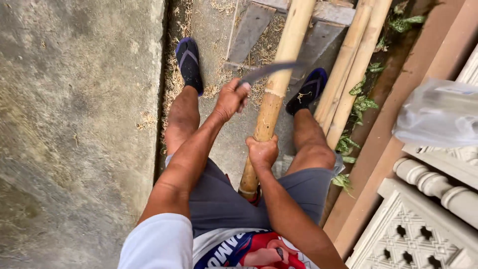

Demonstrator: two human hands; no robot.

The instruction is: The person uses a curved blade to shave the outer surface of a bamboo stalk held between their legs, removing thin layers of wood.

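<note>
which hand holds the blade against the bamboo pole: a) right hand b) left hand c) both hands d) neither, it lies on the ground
b: the left hand has its grip on the handle of the long blade, whose edge crosses the bamboo pole, while the right hand clasps the pole lower down.

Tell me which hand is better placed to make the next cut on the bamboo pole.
The left hand: it grips the blade, which lies against the bamboo pole. The right hand is wrapped around the pole lower down, steadying it.
</note>
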